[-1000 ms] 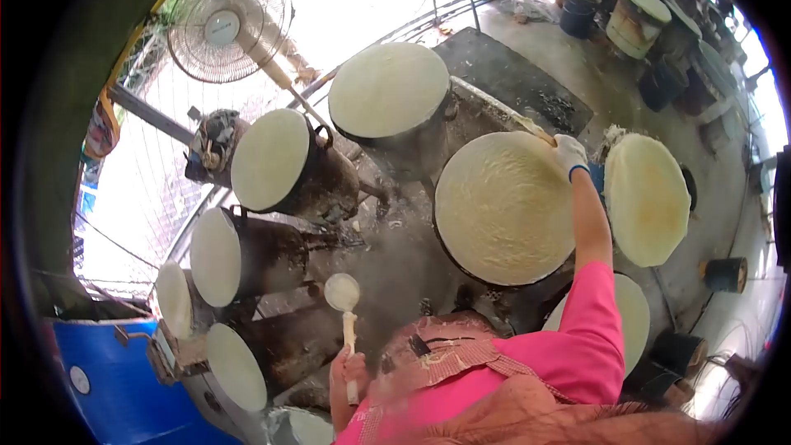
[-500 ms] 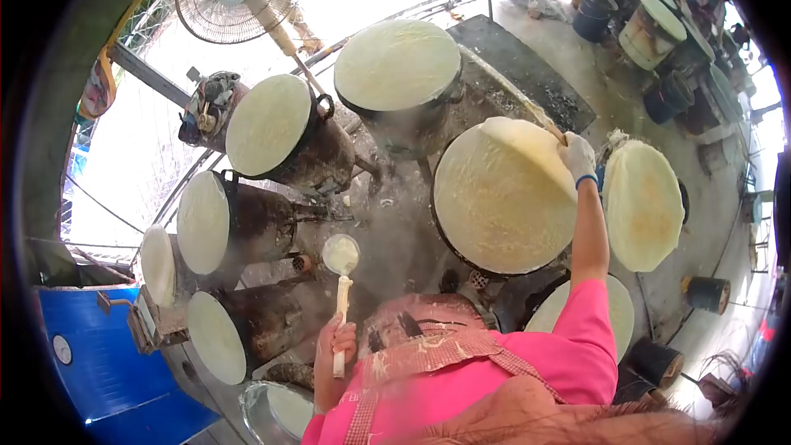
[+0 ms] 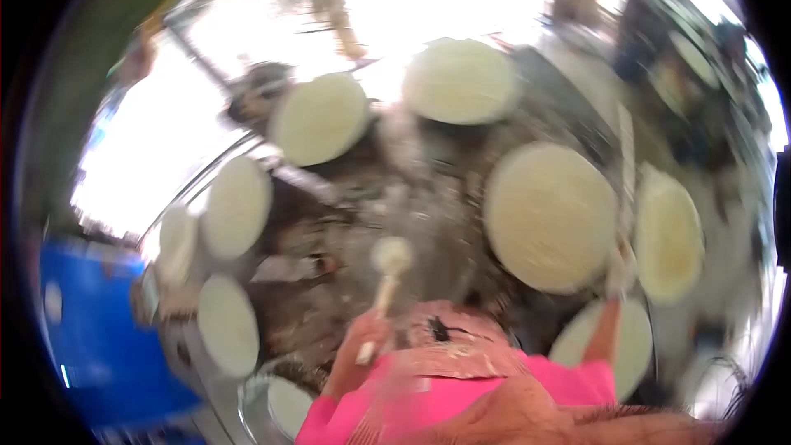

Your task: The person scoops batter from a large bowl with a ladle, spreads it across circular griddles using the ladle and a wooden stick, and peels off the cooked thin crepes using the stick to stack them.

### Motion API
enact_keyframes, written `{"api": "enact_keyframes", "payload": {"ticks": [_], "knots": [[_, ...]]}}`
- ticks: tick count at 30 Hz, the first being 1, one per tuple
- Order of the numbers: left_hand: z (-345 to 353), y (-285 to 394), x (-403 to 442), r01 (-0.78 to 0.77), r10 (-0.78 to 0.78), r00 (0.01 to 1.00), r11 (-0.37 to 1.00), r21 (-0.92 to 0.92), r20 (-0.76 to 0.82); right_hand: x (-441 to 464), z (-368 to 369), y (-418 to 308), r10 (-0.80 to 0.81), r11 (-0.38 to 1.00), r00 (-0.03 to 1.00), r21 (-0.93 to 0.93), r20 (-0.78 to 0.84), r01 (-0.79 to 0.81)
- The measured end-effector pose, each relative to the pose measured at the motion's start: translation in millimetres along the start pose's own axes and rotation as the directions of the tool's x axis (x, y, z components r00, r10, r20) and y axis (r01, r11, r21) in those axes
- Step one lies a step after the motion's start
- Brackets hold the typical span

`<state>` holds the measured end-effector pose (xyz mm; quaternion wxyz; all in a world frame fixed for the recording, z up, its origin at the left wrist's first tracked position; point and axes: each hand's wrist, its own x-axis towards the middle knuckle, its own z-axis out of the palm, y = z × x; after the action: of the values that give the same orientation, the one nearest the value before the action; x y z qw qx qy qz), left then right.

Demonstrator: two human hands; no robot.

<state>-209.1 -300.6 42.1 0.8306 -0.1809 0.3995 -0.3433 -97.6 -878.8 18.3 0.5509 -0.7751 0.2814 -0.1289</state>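
My left hand (image 3: pixel 369 331) is wrapped round the pale handle of a ladle (image 3: pixel 390 257), whose round bowl points away from me and looks coated in pale batter. In a whitish glove, my right hand (image 3: pixel 621 270) grips a long pale stick (image 3: pixel 628 148) that points away from me. The stick passes between a large flat round pancake (image 3: pixel 550 216) on a drum stove and a browner pancake (image 3: pixel 669 235) farther right. Motion blur hides fine detail, including whether the stick touches either one.
More drum stoves with pale round tops curve around me, including a near-left round (image 3: pixel 228 325), a far one (image 3: pixel 461 82) and one under my right forearm (image 3: pixel 597 344). A blue panel (image 3: pixel 111 334) stands at left. A clear-rimmed basin (image 3: pixel 284 404) sits low.
The view has swung and blurred. The stick, earlier slanting across the large pancake's far edge, now points away beside it. That pancake's edge looked raised and now looks flat. My right hand is lower.
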Motion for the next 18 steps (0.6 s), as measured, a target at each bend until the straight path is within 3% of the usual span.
{"api": "enact_keyframes", "payload": {"ticks": [1, 2, 3, 4, 5, 6, 7, 9, 11, 13, 14, 17, 18], "knots": [[1, 8, -1, 0.006, -0.006, 1.000, 0.998, 0.059, 0.011, -42, 11, -27, 0.020, 0.981, 0.992, 0.187, 0.125, -0.044], [1, 15, -6, 0.007, -0.009, 1.000, 0.995, 0.101, 0.015, -54, 19, -13, -0.020, 0.995, 0.985, 0.101, 0.174, 0.003], [4, 21, -13, 0.026, -0.027, 0.999, 0.994, 0.103, 0.017, -70, 40, 3, -0.083, 0.996, 0.990, 0.054, 0.113, 0.077], [0, 27, -20, 0.029, -0.033, 0.999, 0.995, 0.095, 0.037, -78, 63, 26, 0.156, 0.987, 0.988, 0.038, 0.016, -0.157], [-4, 36, -32, 0.008, -0.012, 0.998, 0.997, 0.081, 0.054, -91, 86, 30, 0.028, 0.969, 0.995, -0.248, 0.097, -0.003], [-16, 46, -42, -0.081, 0.056, 0.988, 0.982, 0.172, 0.145, -103, 110, 34, -0.101, 0.852, 0.979, -0.493, 0.176, 0.176], [-25, 47, -50, -0.192, 0.157, 0.974, 0.954, 0.230, 0.162, -100, 138, 64, -0.233, 0.835, 0.951, -0.460, 0.201, 0.302], [-25, 38, -79, -0.381, 0.341, 0.924, 0.865, 0.326, 0.175, -99, 222, 99, -0.244, 0.935, 0.875, -0.136, 0.419, 0.326], [-58, 44, -102, -0.455, 0.394, 0.880, 0.861, 0.228, 0.266, -165, 291, 15, -0.295, 0.912, 0.780, -0.080, 0.552, 0.402], [-91, 35, -123, -0.538, 0.489, 0.817, 0.837, 0.099, 0.305, -209, 340, -41, -0.206, 0.938, 0.552, 0.003, 0.808, 0.346], [-109, 28, -131, -0.575, 0.541, 0.782, 0.818, 0.025, 0.310, -230, 358, -68, -0.210, 0.911, 0.434, 0.014, 0.876, 0.412], [-153, 3, -147, -0.683, 0.698, 0.657, 0.711, -0.167, 0.286, -271, 400, -98, -0.160, 0.793, 0.118, 0.056, 0.980, 0.607], [-164, -9, -152, -0.714, 0.745, 0.608, 0.664, -0.220, 0.276, -273, 413, -88, -0.255, 0.731, -0.012, 0.200, 0.967, 0.653]]}}
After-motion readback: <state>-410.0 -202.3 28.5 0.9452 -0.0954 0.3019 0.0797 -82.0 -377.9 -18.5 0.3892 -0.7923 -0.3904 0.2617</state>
